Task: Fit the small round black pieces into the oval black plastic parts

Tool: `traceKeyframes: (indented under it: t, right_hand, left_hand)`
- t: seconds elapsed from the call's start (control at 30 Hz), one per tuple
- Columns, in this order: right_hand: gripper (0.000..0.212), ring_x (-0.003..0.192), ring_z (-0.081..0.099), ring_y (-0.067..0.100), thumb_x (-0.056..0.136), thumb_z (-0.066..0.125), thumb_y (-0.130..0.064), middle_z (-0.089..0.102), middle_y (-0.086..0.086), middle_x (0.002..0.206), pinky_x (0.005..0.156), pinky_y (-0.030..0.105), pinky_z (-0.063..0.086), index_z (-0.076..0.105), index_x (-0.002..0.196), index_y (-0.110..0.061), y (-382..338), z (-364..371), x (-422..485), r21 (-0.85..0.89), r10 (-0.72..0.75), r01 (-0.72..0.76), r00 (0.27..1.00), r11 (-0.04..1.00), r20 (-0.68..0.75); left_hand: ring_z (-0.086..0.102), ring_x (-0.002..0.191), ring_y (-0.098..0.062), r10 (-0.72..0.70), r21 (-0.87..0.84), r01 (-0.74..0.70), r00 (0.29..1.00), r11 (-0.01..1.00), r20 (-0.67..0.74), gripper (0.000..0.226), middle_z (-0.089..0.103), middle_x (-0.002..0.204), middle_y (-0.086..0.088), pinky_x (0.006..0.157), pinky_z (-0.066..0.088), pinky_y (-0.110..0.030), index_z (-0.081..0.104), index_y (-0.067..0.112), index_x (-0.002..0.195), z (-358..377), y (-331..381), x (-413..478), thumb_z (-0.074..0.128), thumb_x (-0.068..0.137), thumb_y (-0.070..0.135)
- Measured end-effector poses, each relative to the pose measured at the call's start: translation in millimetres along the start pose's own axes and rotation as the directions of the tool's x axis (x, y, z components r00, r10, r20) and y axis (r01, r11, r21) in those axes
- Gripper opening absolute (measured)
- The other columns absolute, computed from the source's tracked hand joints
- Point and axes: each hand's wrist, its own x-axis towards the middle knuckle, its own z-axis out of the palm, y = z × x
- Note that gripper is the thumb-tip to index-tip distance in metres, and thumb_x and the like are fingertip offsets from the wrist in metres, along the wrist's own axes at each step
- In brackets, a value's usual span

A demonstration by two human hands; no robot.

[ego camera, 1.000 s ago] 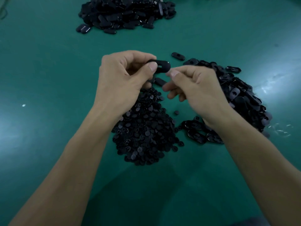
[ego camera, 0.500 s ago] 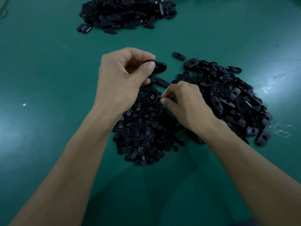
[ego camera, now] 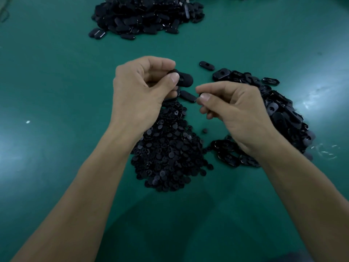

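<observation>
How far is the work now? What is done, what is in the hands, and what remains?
Done: the far pile may be finished ovals; I cannot confirm. In hand: the left hand grips one oval, the right hand pinches what looks like a round piece, not yet fitted. Left: a big round pile and the right pile of ovals with open holes.

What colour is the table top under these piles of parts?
The table top is plain teal green, with no pattern; the head view shows it clearly.

round pieces heap (ego camera: 168, 156) centre | oval parts heap (ego camera: 283, 114) right | far pile (ego camera: 147, 16) behind
</observation>
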Motion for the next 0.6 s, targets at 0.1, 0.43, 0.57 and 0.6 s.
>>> traceKeyframes:
  t: [0.1, 0.43, 0.57, 0.6]
  right_hand:
    - [0.018, 0.070, 0.069, 0.014, 0.096, 0.062, 0.000, 0.075, 0.002, 0.079, 0.065, 0.022, 0.054, 0.071, 0.095, -0.016, -9, -2, -2, 0.162, 0.021, -0.025, 0.999, 0.986, 0.027]
    - [0.024, 0.072, 0.072, 0.009, 0.094, 0.067, -0.001, 0.077, -0.001, 0.081, 0.069, 0.020, 0.056, 0.072, 0.100, -0.024, -25, -2, 3, -0.173, -0.088, 0.088, 0.996, 0.981, 0.004]
    - [0.016, 0.069, 0.074, 0.010, 0.091, 0.073, -0.005, 0.076, -0.004, 0.074, 0.069, 0.021, 0.058, 0.068, 0.098, -0.019, -29, 1, 7, -0.247, -0.064, 0.057, 0.998, 0.967, -0.022]
    - [0.014, 0.068, 0.074, 0.011, 0.090, 0.073, -0.005, 0.076, -0.003, 0.073, 0.068, 0.022, 0.058, 0.069, 0.094, -0.018, -30, 1, 7, -0.253, -0.061, 0.051, 0.998, 0.966, -0.031]
  left_hand:
    - [0.075, 0.071, -0.013, -0.028, -0.003, 0.028, 1.000, 1.000, 0.002, 0.013, 0.076, 0.078, 0.001, 0.069, 0.060, -0.023, 0.072, 0.017, 0.094, 1, 0, -1, 0.074, 0.090, 0.005]
    - [0.076, 0.070, -0.015, -0.080, -0.063, 0.084, 0.995, 0.994, 0.063, 0.017, 0.076, 0.076, 0.000, 0.067, 0.059, -0.022, 0.072, 0.014, 0.092, 6, 3, -4, 0.073, 0.089, -0.003]
    - [0.076, 0.072, -0.016, -0.053, -0.036, 0.055, 0.997, 0.998, 0.059, 0.018, 0.077, 0.081, -0.002, 0.070, 0.061, -0.027, 0.073, 0.015, 0.092, 8, 2, -6, 0.074, 0.087, -0.002]
    - [0.076, 0.073, -0.016, -0.040, -0.022, 0.041, 0.998, 0.999, 0.056, 0.018, 0.077, 0.082, -0.003, 0.071, 0.062, -0.028, 0.073, 0.015, 0.093, 8, 2, -6, 0.075, 0.087, -0.002]
